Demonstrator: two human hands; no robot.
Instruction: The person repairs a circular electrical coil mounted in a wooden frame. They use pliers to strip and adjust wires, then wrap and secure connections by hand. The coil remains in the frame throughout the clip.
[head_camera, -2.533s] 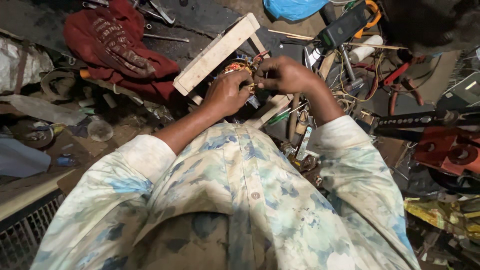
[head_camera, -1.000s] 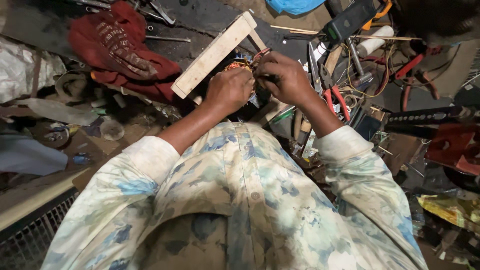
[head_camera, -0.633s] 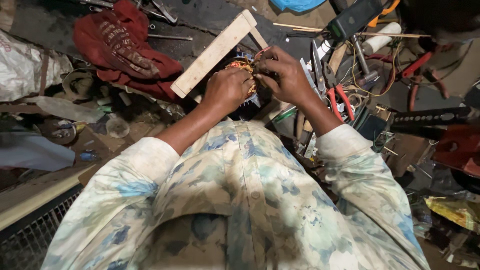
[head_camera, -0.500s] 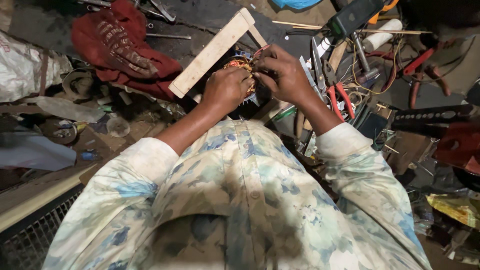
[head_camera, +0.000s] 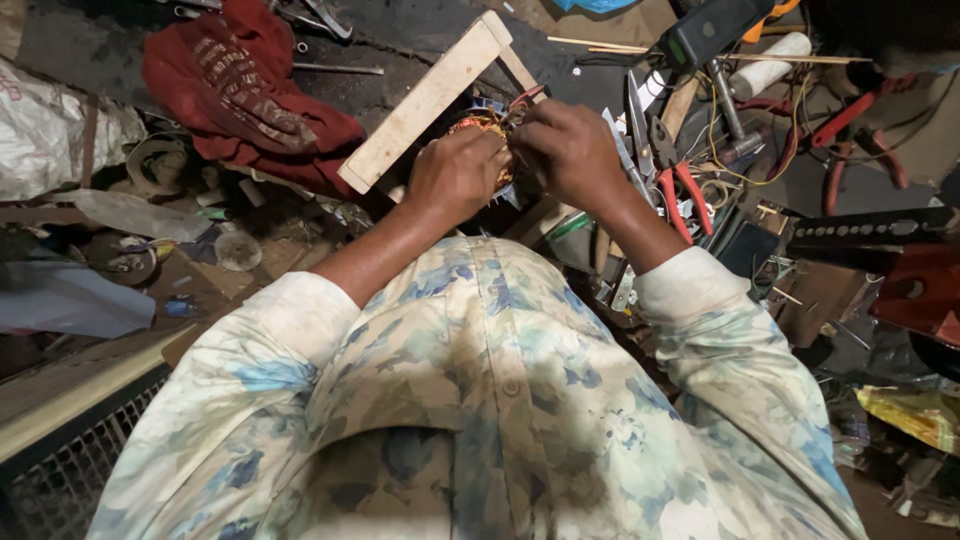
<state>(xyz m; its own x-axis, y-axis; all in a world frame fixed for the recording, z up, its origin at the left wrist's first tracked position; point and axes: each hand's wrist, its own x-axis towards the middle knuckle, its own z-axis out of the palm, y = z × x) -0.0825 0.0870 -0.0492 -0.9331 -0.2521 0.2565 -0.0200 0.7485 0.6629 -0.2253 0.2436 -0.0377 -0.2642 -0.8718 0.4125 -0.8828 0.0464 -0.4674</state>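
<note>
1. Gripping the coil (head_camera: 487, 130) with my left hand (head_camera: 455, 175), I pinch its wires with my right hand (head_camera: 570, 150), just below the wood frame (head_camera: 430, 95).
2. White sack (head_camera: 50, 135) lies far left; yellow packet (head_camera: 915, 410) far right.
3. Pliers (head_camera: 680, 190) and clutter crowd my right; red cloth (head_camera: 240, 80) lies left.

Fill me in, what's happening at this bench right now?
A person in a pale floral shirt works over a cluttered floor space with both hands together. The left hand cups a small round part wound with copper-coloured wire, and the right hand pinches at its top edge, where thin red leads stick out. A wooden frame lies just beyond the hands, a red cloth further left, and red-handled pliers sit among the loose tools to the right.
</note>
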